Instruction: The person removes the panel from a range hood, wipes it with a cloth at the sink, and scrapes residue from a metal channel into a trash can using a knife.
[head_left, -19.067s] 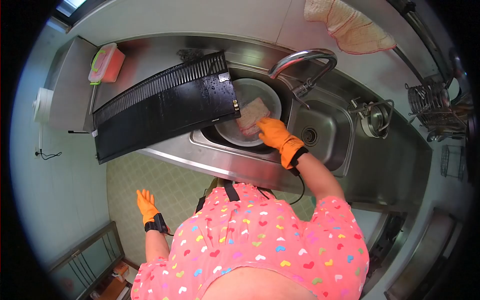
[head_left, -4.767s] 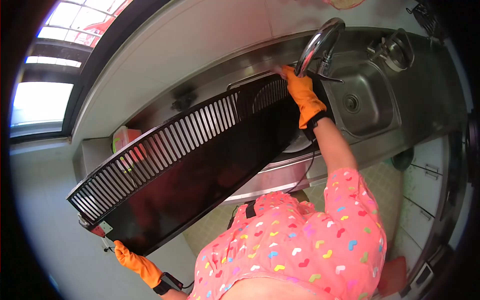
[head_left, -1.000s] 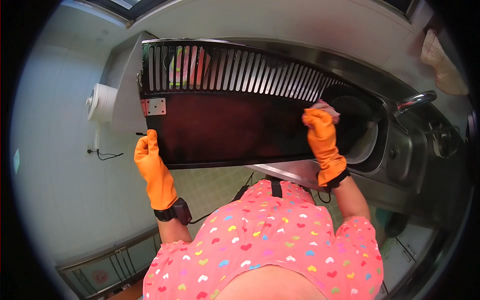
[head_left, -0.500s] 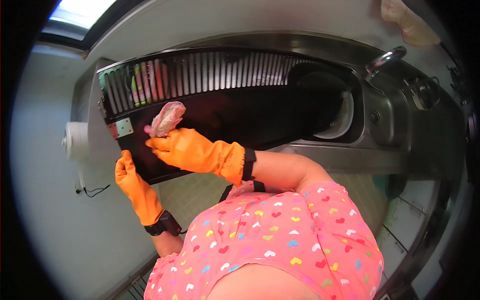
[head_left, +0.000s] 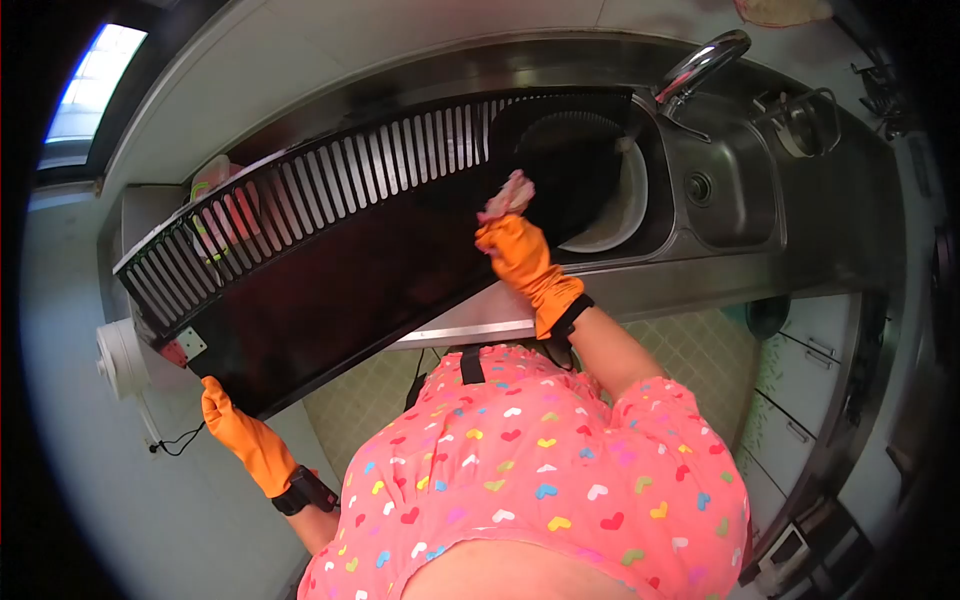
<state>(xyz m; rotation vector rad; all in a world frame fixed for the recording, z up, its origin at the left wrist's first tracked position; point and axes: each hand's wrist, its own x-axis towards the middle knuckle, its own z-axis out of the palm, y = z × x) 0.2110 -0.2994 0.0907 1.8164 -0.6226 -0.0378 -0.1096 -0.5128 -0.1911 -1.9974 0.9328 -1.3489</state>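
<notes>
A long black panel with a row of slots along its far edge lies slanted over the counter, its right end over a round pale basin. At its near left corner, my left hand, in an orange rubber glove, is closed on the edge. My right hand, gloved in orange too, is closed round a crumpled pink and white cloth. The cloth is above the right part of the panel; whether it touches the surface I cannot tell. Most of the basin is hidden under the panel.
To the right is a steel sink with a curved chrome faucet behind the basin. A metal object stands beyond the sink. A white cylindrical appliance is at the left, and a colourful package shows behind the slots.
My right hand has moved to the right along the panel with the cloth. The panel now slants more, its left end lower in view, and my left hand stays at its corner.
</notes>
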